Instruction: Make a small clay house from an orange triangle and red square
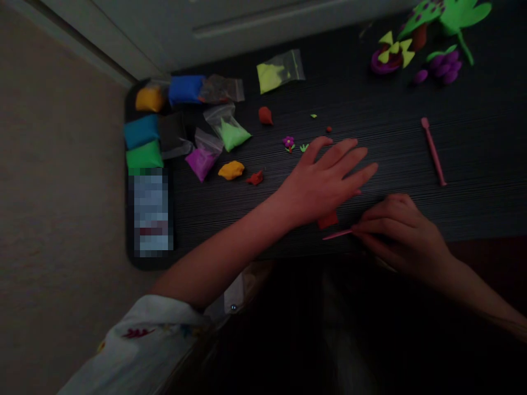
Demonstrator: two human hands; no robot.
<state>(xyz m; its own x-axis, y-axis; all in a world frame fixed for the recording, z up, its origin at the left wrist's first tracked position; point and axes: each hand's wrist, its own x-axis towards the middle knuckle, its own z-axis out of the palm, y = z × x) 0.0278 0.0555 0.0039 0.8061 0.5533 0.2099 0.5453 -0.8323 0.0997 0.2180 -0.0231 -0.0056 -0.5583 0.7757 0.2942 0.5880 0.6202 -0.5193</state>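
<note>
My left hand (pixel 325 178) hovers palm down over the dark table, its fingers spread, and hides part of a flat red clay piece (pixel 328 220) below its wrist. A thin pink modelling tool (pixel 338 235) is pinched in my right hand (pixel 401 227), its tip pointing left near the red piece. Just beyond my left fingers lie a small purple clay flower (pixel 289 142), a green clay sprig (pixel 304 148), a tiny red ball (pixel 329 129) and a green clay bit (pixel 313 116). Whether my left fingertips touch the table I cannot tell.
A second pink tool (pixel 433 151) lies to the right. Bagged clay, such as a blue pack (pixel 186 89) and a yellow pack (pixel 280 72), sits left and back. Loose orange clay (pixel 231 170) is nearer. Purple clay grapes (pixel 446 67) stand at the back right; a phone (pixel 151 213) lies left.
</note>
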